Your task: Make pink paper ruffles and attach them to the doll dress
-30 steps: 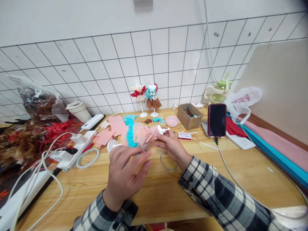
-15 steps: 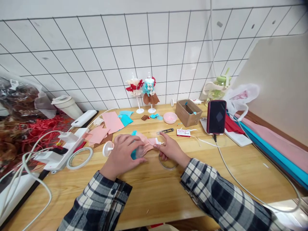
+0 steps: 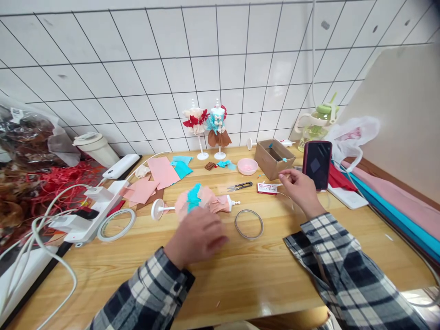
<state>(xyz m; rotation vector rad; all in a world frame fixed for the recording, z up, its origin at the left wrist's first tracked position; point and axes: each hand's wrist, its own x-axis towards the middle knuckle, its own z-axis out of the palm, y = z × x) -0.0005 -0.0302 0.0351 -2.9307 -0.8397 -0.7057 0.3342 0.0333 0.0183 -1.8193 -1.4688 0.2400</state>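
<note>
A small white mannequin in a pink and teal paper dress (image 3: 202, 201) lies on its side on the wooden table (image 3: 240, 275). My left hand (image 3: 197, 236) hovers just in front of it, fingers loose and slightly blurred, with nothing in them. My right hand (image 3: 299, 188) is out to the right, beside a small red and white packet (image 3: 267, 188) and in front of a dark phone (image 3: 316, 164). Its thumb and forefinger are pinched together; what they hold is too thin to make out. Black snips (image 3: 239, 186) and a metal ring (image 3: 249, 224) lie between my hands.
Two dressed mini mannequins (image 3: 209, 126) stand by the tiled wall. Nearby are a cardboard box (image 3: 275, 158), a pink dish (image 3: 247, 166), and pink and teal paper pieces (image 3: 161, 172). A tape roll (image 3: 116, 224) and a power strip with cables (image 3: 92, 220) lie left; coloured sheets (image 3: 395, 211) right.
Both hands let go of the dressed mannequin, which now lies on the table. My right hand moved right to the packet near the phone. My left hand drew back toward me.
</note>
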